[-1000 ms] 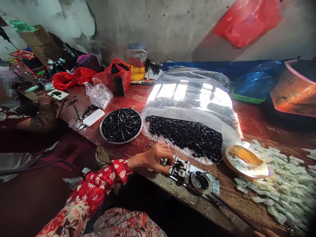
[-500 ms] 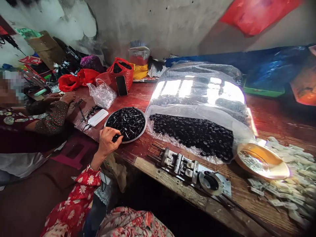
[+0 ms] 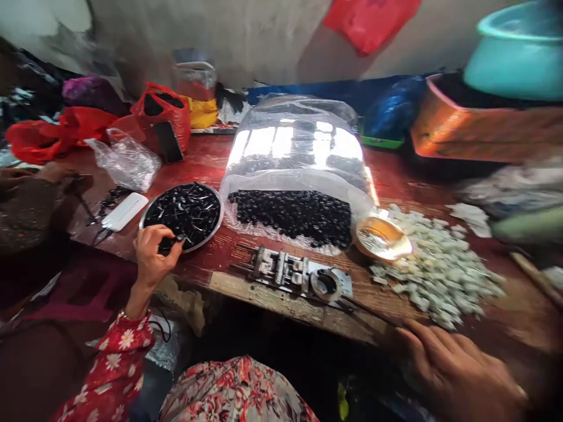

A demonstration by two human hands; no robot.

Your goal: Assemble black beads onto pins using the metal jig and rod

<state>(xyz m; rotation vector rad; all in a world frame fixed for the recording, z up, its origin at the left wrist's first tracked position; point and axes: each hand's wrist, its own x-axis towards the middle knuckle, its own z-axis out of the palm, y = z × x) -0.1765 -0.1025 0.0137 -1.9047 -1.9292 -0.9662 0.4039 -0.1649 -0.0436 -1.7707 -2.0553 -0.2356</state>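
My left hand (image 3: 155,257) is at the near edge of the round metal tray (image 3: 221,218). Its thumb and forefinger pinch a small black round piece (image 3: 179,238). Black parts and thin shiny pins (image 3: 185,205) fill the tray. My right hand (image 3: 461,366), slightly blurred, is closed around the end of the long lever (image 3: 369,309). That lever runs from the ring-shaped end of a metal hand press (image 3: 281,271), which lies along the table's front edge. Black round pieces (image 3: 290,217) spill from the mouth of a large clear plastic bag (image 3: 294,146) behind the press.
An orange-yellow bowl (image 3: 382,237) of shiny pins stands beside a heap of pale pieces (image 3: 444,266). On the left lie a white power bank (image 3: 125,212) and a phone (image 3: 168,142) leaning on a red bag (image 3: 182,120). Another person's arm (image 3: 26,205) is at far left.
The view has swung right, bringing my right hand on the lever into sight. My left hand stays at the tray edge, now with a black piece showing between its fingertips.
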